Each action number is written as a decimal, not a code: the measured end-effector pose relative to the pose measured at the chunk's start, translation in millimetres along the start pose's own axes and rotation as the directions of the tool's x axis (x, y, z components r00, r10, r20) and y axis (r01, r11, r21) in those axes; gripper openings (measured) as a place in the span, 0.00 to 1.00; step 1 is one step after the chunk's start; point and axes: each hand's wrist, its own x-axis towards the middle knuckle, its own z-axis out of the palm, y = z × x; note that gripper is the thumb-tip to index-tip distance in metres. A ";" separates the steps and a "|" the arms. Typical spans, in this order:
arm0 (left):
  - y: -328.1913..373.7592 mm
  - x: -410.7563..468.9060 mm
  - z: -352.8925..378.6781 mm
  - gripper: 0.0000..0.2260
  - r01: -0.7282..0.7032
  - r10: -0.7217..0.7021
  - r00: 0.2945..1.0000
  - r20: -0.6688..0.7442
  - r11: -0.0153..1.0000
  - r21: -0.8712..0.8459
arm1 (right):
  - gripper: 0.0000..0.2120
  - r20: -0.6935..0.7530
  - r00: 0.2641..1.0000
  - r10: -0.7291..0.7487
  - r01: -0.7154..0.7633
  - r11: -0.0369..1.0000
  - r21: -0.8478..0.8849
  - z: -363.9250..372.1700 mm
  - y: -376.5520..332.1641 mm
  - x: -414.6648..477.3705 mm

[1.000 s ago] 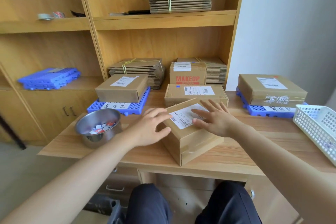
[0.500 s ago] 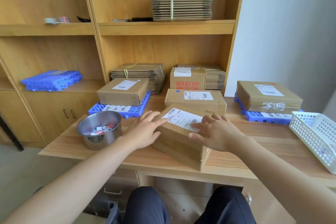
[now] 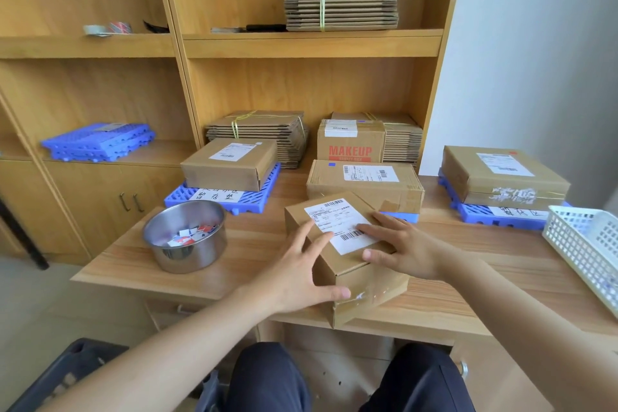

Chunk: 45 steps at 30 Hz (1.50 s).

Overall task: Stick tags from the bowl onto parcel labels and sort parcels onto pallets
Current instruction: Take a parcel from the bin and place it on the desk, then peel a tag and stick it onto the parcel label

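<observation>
The parcel [image 3: 352, 274] lies at an angle near the front edge of the desk [image 3: 240, 264]. Its label [image 3: 337, 221] faces up, I think so that a tag can be put on it. The left hand [image 3: 301, 274] rests against the left side with spread, almost straight fingers, and its thumb is at the near corner. The right hand [image 3: 404, 251] lies flat on top, with its fingers over the label. Neither hand closes around the box or holds a tag (they seem only to steady it). The steel bowl [image 3: 187, 257] with the tags [image 3: 190, 234] stands just beside the parcel on the left, in easy reach. Behind are the left pallet [image 3: 257, 201] and the right pallet [image 3: 485, 214]. Each carries a parcel already, and the sorting comes later.
</observation>
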 end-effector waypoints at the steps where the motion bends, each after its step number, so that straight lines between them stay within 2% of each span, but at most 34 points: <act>1: -1.5 2.9 0.3 0.50 -0.017 0.017 1.000 0.000 1.000 -0.011 | 0.48 -0.002 1.000 0.000 0.000 1.000 -0.010 0.3 -0.5 -2.7; 3: -6.2 10.1 -3.9 0.48 -0.056 0.056 0.998 0.022 0.998 -0.033 | 0.52 -0.005 1.000 0.020 -0.020 0.998 -0.067 1.2 -1.8 -8.2; 7: -21.6 26.8 -22.9 0.42 -0.109 0.111 0.989 0.095 0.994 -0.027 | 0.46 -0.146 0.989 0.020 -0.058 0.962 -0.265 5.4 -2.1 -16.9; 9: -30.6 33.2 -31.8 0.38 -0.112 0.113 0.989 0.092 0.994 -0.021 | 0.48 -0.189 0.982 -0.007 -0.052 0.952 -0.303 6.1 1.3 -15.6; 11: -36.6 39.6 -36.1 0.36 -0.118 0.119 0.989 0.087 0.993 -0.015 | 0.50 -0.208 0.978 -0.015 -0.048 0.953 -0.298 7.6 8.7 -10.8; 15: -39.3 45.1 -34.9 0.35 -0.138 0.137 0.988 0.068 0.990 0.017 | 0.49 -0.220 0.975 -0.027 -0.036 0.960 -0.279 7.7 13.6 -4.0; 19: -42.6 45.7 -35.2 0.34 -0.163 0.163 0.985 0.050 0.987 -0.007 | 0.45 -0.250 0.967 -0.043 -0.030 0.959 -0.281 0.2 12.2 -3.4; 25: -60.7 46.7 -58.3 0.28 -0.152 0.154 0.986 -0.066 0.988 0.025 | 0.40 -0.352 0.932 -0.083 -0.015 0.964 -0.266 -19.2 -3.7 27.3; 31: -102.4 38.8 -95.9 0.17 -0.017 0.028 0.974 -0.224 0.999 0.048 | 0.22 -0.249 0.921 -0.301 0.211 0.920 -0.331 -29.2 -70.9 95.1; 34: -130.7 22.0 -118.7 0.13 0.078 -0.052 0.953 -0.297 0.994 0.074 | 0.12 -0.232 0.875 -0.425 0.346 0.884 -0.314 -19.4 -116.2 137.7; 35: -143.2 14.9 -126.4 0.12 0.118 -0.086 0.947 -0.308 0.990 0.084 | 0.11 -0.218 0.859 -0.462 0.391 0.870 -0.301 -16.1 -131.7 151.4; 39: -194.7 -13.1 -150.1 0.15 0.235 -0.187 0.923 -0.337 0.966 0.105 | 0.12 -0.047 0.875 -0.481 0.450 0.846 -0.285 -0.4 -189.8 197.0; 43: -233.5 -34.2 -161.1 0.13 0.302 -0.249 0.926 -0.283 0.940 0.161 | 0.15 0.067 0.877 -0.476 0.480 0.856 -0.191 26.9 -230.2 233.3; 45: -248.1 -42.3 -160.2 0.13 0.309 -0.253 0.930 -0.266 0.931 0.195 | 0.10 0.133 0.878 -0.460 0.478 0.855 -0.201 42.2 -243.6 249.5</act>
